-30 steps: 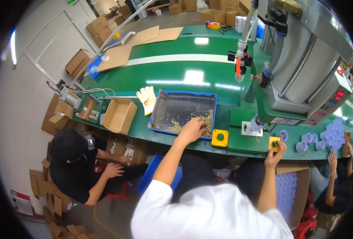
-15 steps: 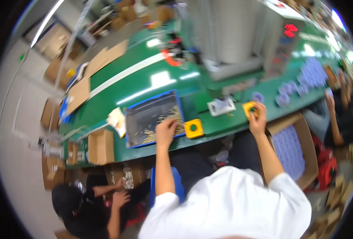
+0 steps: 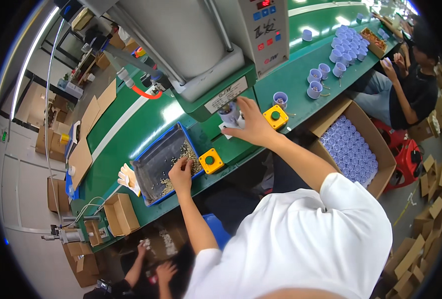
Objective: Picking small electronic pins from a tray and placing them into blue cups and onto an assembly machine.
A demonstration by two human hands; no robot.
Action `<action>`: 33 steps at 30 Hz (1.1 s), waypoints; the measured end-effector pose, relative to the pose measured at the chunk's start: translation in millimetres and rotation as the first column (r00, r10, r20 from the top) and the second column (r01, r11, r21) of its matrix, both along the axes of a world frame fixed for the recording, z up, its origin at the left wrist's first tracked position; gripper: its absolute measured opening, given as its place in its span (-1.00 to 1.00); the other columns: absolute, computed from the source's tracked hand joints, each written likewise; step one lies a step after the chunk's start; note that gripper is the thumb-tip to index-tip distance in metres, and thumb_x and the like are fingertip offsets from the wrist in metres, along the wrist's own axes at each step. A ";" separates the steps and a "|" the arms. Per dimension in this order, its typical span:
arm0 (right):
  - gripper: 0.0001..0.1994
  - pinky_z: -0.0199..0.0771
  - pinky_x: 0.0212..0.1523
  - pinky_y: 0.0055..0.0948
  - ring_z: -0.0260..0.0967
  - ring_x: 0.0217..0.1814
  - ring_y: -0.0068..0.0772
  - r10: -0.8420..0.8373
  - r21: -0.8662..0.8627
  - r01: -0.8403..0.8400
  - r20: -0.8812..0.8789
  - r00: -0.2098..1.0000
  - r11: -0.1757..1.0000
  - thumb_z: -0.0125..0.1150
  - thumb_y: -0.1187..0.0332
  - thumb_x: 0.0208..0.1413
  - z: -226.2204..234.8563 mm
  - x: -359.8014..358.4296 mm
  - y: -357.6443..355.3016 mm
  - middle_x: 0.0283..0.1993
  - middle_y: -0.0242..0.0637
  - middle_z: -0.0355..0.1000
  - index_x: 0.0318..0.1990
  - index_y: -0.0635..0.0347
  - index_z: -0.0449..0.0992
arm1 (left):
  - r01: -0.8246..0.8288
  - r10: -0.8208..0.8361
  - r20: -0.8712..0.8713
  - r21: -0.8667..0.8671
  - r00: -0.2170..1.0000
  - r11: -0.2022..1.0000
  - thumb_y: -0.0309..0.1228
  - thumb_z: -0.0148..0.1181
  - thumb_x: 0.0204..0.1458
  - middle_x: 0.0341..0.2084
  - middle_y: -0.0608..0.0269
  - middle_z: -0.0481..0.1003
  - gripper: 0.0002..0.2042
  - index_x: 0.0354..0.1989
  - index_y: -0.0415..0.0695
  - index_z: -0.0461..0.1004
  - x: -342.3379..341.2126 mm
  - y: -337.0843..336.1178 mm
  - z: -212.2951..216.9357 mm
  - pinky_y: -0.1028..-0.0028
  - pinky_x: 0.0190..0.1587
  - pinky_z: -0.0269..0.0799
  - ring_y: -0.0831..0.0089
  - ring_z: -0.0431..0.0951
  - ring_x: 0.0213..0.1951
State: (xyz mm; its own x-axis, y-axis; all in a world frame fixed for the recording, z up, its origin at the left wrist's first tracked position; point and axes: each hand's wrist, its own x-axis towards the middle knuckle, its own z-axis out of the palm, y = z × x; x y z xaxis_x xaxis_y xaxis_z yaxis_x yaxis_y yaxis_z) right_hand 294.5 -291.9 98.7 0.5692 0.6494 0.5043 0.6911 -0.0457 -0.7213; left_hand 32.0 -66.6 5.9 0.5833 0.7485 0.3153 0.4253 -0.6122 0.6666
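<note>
My left hand point(image 3: 181, 171) rests fingers-down in the blue-rimmed tray point(image 3: 151, 165), closed over the small tan parts point(image 3: 187, 151) heaped at its near corner. My right hand point(image 3: 247, 123) reaches under the grey press machine point(image 3: 191, 45) and grips a small lavender cup point(image 3: 229, 113) standing on the white fixture plate there. Two yellow boxes with green push buttons sit on the green bench: one point(image 3: 211, 160) between my hands, the other point(image 3: 275, 116) just right of my right hand.
Several lavender cups point(image 3: 325, 71) stand on the bench to the right, and more fill a cardboard box point(image 3: 351, 147). A seated person point(image 3: 410, 79) works at the far right; another person's hands point(image 3: 153, 259) show below. Gloves point(image 3: 127, 177) lie left of the tray.
The view swung sharply. My right hand moved from the right yellow button box to the cup under the press. My left hand stayed in the tray of parts.
</note>
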 end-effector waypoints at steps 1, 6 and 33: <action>-0.18 0.31 0.43 -0.16 0.25 0.46 0.06 0.018 -0.007 -0.019 -0.080 0.997 1.000 0.63 0.10 0.03 1.3 2.3 6.9 0.37 0.04 0.33 0.35 0.37 0.37 | -0.006 0.006 0.009 -0.011 1.000 1.000 -0.45 0.48 0.13 -0.43 0.13 0.70 -0.79 -0.10 -0.25 0.71 1.6 -1.3 1.9 0.43 -0.26 0.57 0.47 0.67 -0.41; -0.51 0.45 0.22 -0.26 0.44 0.19 -0.09 0.015 0.220 -0.012 -0.014 1.000 0.975 0.59 0.30 0.08 6.4 29.8 13.3 0.11 -0.10 0.51 0.12 0.32 0.56 | -0.010 0.010 0.044 0.006 0.999 1.000 -0.44 0.48 0.13 -0.42 0.13 0.71 -0.80 -0.13 -0.27 0.71 -4.1 0.5 -1.5 0.45 -0.24 0.58 0.48 0.69 -0.38; -0.82 0.37 0.30 -0.09 0.51 0.20 -0.14 -0.293 -0.171 0.391 0.416 0.861 0.904 0.30 0.23 0.31 -85.7 198.9 -60.0 0.01 -0.33 0.65 -0.04 0.02 0.69 | -0.058 0.055 0.056 0.044 0.997 0.997 -0.43 0.44 0.15 -0.39 0.08 0.70 -0.86 -0.23 -0.26 0.71 1.6 -4.7 1.5 0.39 -0.23 0.59 0.33 0.72 -0.37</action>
State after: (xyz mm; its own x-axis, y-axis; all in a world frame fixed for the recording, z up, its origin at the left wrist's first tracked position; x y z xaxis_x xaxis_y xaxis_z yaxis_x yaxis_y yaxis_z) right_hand 493.4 -351.9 13.0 0.5796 0.5765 0.5759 0.8121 -0.4675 -0.3493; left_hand 33.5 -71.2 7.3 0.5215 0.7637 0.3805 0.4233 -0.6187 0.6618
